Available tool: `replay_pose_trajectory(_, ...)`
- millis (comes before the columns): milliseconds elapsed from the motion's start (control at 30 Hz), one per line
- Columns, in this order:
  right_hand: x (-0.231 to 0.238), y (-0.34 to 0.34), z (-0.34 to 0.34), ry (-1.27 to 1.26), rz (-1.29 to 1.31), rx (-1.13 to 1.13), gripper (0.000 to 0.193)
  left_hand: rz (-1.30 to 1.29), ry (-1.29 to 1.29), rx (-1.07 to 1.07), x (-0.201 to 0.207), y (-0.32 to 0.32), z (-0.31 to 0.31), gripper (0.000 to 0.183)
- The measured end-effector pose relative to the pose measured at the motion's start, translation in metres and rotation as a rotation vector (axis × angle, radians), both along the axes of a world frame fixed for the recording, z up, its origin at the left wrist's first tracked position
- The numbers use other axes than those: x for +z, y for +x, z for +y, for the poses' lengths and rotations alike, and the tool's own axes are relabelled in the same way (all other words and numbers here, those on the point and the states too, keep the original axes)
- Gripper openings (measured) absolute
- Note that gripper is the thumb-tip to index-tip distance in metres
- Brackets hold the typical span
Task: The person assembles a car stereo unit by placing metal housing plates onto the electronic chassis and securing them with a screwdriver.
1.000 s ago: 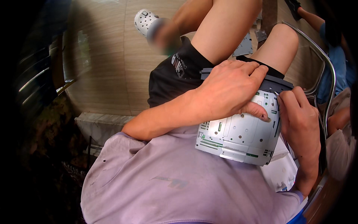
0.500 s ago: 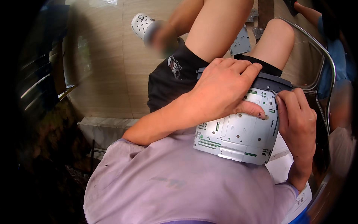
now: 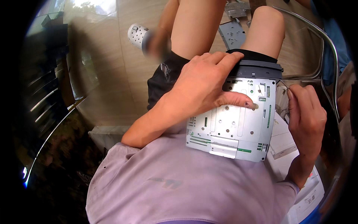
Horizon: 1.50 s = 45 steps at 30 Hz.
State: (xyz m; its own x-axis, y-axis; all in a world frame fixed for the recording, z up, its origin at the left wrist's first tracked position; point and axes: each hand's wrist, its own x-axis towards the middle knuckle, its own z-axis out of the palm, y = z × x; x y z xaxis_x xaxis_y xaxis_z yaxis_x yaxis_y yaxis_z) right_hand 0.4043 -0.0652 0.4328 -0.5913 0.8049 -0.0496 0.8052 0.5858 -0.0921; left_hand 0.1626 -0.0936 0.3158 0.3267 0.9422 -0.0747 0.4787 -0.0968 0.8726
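Note:
A flat silver metal electronics unit (image 3: 233,128) lies on my lap, with slots and holes that show green circuit board. Its far edge carries a dark grey plastic front panel (image 3: 257,71). My left hand (image 3: 209,84) grips the unit's far left side, thumb pressed flat on the metal, its other fingers over the front panel. Just right of the panel's right end, my right hand (image 3: 304,108) pinches a thin, pin-like tool (image 3: 283,84). The tool points toward the panel's corner; whether it touches there, I cannot tell.
Loose metal plates (image 3: 232,34) lie on the tiled floor beyond my legs. A curved chrome chair frame (image 3: 332,52) stands at the right. White boxes (image 3: 281,136) sit beside my right arm. A white perforated clog (image 3: 137,34) is on the floor at the far left.
My right hand has drawn back slightly to the right from the panel's corner. The unit and my left hand sit a little further left in view, with the unit turned slightly.

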Motion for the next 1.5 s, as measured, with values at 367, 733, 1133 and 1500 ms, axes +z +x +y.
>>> replay_pose_trajectory(367,-0.025,0.002,-0.009,-0.017,0.276,-0.098,0.012,-0.022,0.027,0.001,-0.005,-0.003,-0.001,0.095)
replay_pose_trajectory(733,-0.043,0.001,-0.016,0.13,0.123,-0.058,0.012,-0.021,0.055,-0.084,-0.008,-0.003,0.004,0.093)
replay_pose_trajectory(1133,-0.058,0.025,-0.001,0.185,0.231,0.184,0.025,-0.118,0.108,-0.069,-0.021,0.0,0.0,0.097)
replay_pose_trajectory(1500,-0.063,0.03,0.004,0.175,0.293,0.199,0.027,-0.102,0.456,-0.062,-0.015,0.005,0.006,0.073)
